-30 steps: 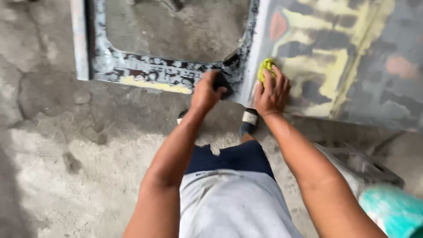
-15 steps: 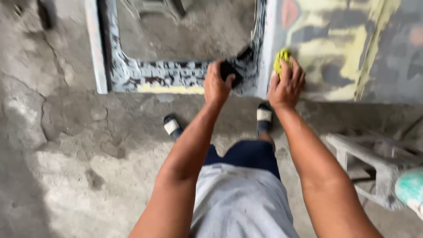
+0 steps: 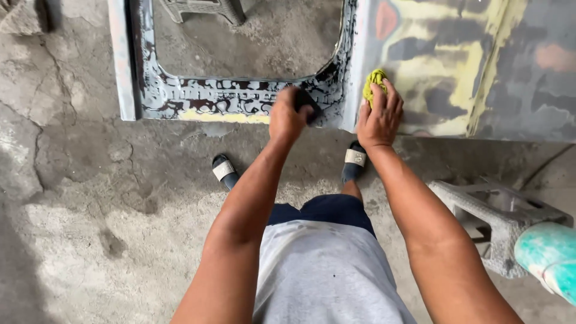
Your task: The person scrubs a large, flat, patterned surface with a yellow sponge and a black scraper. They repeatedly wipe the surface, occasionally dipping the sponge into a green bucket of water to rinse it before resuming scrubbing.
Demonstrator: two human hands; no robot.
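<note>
Two hands at work on one car door panel (image 3: 456, 66), which lies flat and raised above a cracked concrete floor (image 3: 90, 228), window opening toward the left of the view

Item 1: left hand (image 3: 289, 115), fingers curled shut around a dark sanding block (image 3: 305, 99), pressed on the wet, mottled black-and-white lower edge of the window frame (image 3: 228, 99). Block is small and palm-sized; judged fairly stiff, light, probably slick with the slurry around it; best held from above with the fingers wrapped over its back, as it is now

Item 2: right hand (image 3: 378, 117), fingers spread flat over a yellow-green rag (image 3: 375, 81), pinning it to the panel just right of the frame's corner. Rag is bunched and soft, judged light and limp, likely damp (wetness cannot be confirmed); takes any grip, a flat palm keeps it from sliding

Item 3: door panel, skin patched in yellow filler, grey primer and a red spot. Judged rigid sheet metal, awkward and fairly heavy, thin at the edges; the frame rails look the safest place to hold

Nearby: grey plastic stool (image 3: 498, 219) at right, turquoise cylinder (image 3: 549, 258) beyond it, two sandalled feet (image 3: 354, 159) under the panel edge
</note>
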